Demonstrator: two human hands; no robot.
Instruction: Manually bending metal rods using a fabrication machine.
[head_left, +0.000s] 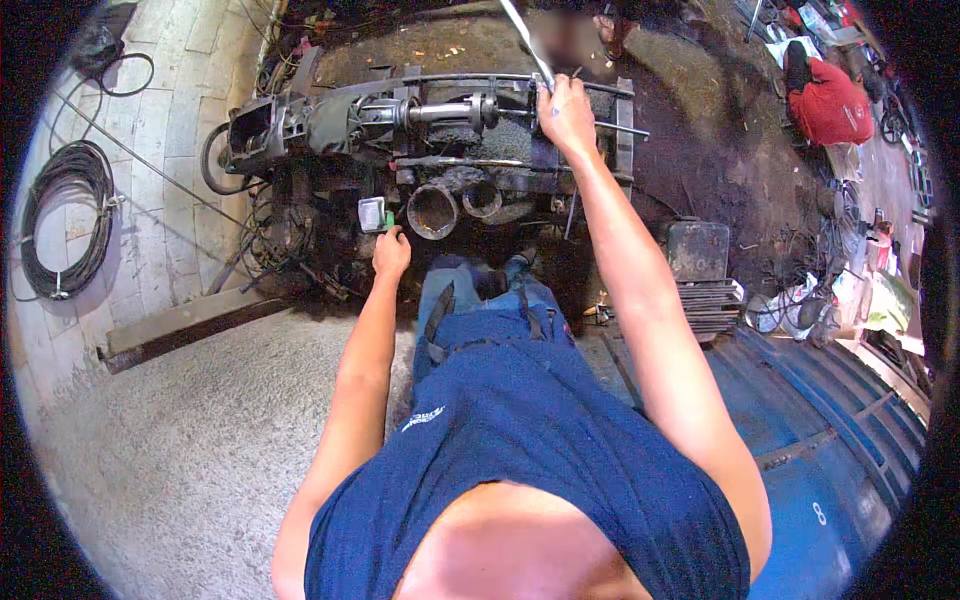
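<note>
Slanting up and leftward from the right hand (pixel 567 116), a pale metal rod (pixel 526 40) rose out of fingers curled closed around it, at the right end of a dark metal assembly (pixel 440 113). The left hand's (pixel 391 252) fingers were pinched on a green-handled tool (pixel 390 219), its pale square head just beyond them, near an open pipe end (pixel 435 211). A black cable coil (pixel 106 190) was well apart, far left.

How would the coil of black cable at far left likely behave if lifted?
The coil of black cable would probably flex and sag, since its strands bend in loose, uneven loops. It is likely fairly heavy, with many turns bundled together. The pale tie near its lower edge may keep some loops from springing apart.
</note>
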